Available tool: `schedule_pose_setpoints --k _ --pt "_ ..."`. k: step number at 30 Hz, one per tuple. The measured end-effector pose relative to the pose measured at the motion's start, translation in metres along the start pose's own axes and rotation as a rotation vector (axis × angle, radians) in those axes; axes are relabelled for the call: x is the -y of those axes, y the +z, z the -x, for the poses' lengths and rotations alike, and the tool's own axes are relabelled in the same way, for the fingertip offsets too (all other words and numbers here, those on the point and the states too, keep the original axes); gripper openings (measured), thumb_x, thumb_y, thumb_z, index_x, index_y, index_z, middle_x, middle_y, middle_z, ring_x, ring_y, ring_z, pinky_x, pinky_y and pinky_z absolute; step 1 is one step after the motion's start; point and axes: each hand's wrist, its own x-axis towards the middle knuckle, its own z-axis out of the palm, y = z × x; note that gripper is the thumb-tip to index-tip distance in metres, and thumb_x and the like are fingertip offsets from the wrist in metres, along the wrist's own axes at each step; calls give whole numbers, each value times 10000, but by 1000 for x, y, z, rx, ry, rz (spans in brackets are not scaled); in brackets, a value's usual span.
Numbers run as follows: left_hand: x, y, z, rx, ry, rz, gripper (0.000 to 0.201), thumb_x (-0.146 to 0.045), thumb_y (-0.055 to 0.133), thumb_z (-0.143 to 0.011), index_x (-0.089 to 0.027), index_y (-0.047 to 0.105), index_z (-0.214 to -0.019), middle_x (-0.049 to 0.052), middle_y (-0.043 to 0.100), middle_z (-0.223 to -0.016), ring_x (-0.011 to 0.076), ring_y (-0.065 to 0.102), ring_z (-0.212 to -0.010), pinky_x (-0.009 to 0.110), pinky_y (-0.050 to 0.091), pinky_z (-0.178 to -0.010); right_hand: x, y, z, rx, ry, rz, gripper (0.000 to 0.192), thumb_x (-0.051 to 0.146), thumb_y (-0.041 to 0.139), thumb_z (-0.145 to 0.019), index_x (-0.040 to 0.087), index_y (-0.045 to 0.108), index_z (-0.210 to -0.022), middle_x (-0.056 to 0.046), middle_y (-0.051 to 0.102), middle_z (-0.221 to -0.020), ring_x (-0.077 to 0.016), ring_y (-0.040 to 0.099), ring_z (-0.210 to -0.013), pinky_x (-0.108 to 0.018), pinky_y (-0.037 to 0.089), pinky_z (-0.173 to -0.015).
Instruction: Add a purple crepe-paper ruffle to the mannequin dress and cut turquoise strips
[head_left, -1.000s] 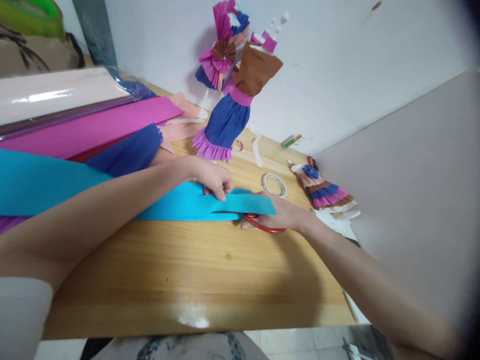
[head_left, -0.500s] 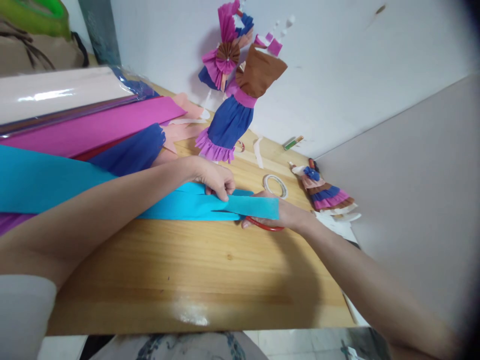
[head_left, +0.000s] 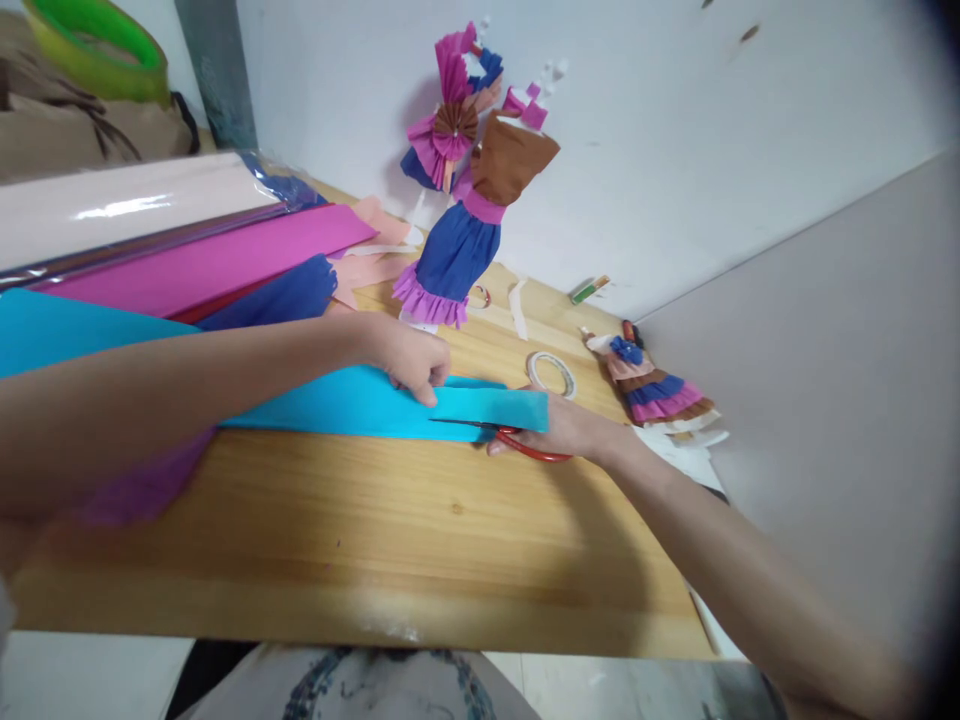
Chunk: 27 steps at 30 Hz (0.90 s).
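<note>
The left hand [head_left: 409, 358] pinches the turquoise crepe paper [head_left: 360, 405] flat on the wooden table [head_left: 375, 530], while the right hand [head_left: 566, 428] is closed around the red-handled scissors [head_left: 525, 447], whose blades sit in the paper's right end. A short slit runs in from that end, so the cut looks barely begun, with most of the long strip stretching left uncut. Farther off stand a paper dress model [head_left: 465, 235], a tape roll [head_left: 550, 371] and more folded sheets.

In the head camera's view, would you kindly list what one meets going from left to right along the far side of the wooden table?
Pink paper roll → dark blue crepe paper → tall paper dress figure → tape ring → small paper doll.
</note>
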Motion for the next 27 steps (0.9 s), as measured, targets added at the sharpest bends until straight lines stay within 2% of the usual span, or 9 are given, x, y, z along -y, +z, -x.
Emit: schedule_pose_setpoints --k 5,9,12,17,23,27 --pt "15 13 15 -129 19 -42 109 -199 613 -697 -137 673 -762 -1 647 -723 121 546 -666 221 367 -614 0 1 0 44 -15 100 228 378 672 -840 199 770 -942 -52 765 -967 -181 713 -806 -247 527 -689" --pt "22 24 20 -242 111 0 78 -162 565 -710 -141 630 -672 -25 584 -625 95 499 -604 212 339 -587 5 2 -5 48 -49 23 215 372 658 -864 213 749 -977 -34 761 -975 -169 710 -830 -250 524 -730" --pt "26 25 22 -240 134 48 89 -174 557 -723 -142 629 -682 -33 563 -612 87 490 -598 205 337 -583 12 2 -11 46 -78 25 201 362 650 -877 214 748 -971 -38 760 -985 -174 706 -856 -257 514 -767" --pt "28 22 23 -227 151 92 102 -202 560 -739 -143 629 -691 -25 566 -614 102 486 -613 215 348 -592 21 0 -18 65 -35 83 246 418 657 -872 209 761 -950 -66 742 -1014 -205 696 -890 -268 509 -770" --pt "24 22 23 -222 104 100 96 -164 560 -719 -126 644 -690 -17 563 -604 114 489 -608 223 349 -611 21 -2 -17 65 -24 75 251 427 675 -857 202 755 -933 -61 728 -982 -198 680 -815 -273 497 -734" --pt "22 21 23 -222 99 126 90 -155 563 -712 -129 640 -674 -26 552 -587 107 482 -584 219 345 -605 19 -1 -16 69 -22 36 265 423 688 -849 213 746 -1001 -52 737 -1053 -208 686 -890 -281 498 -803"
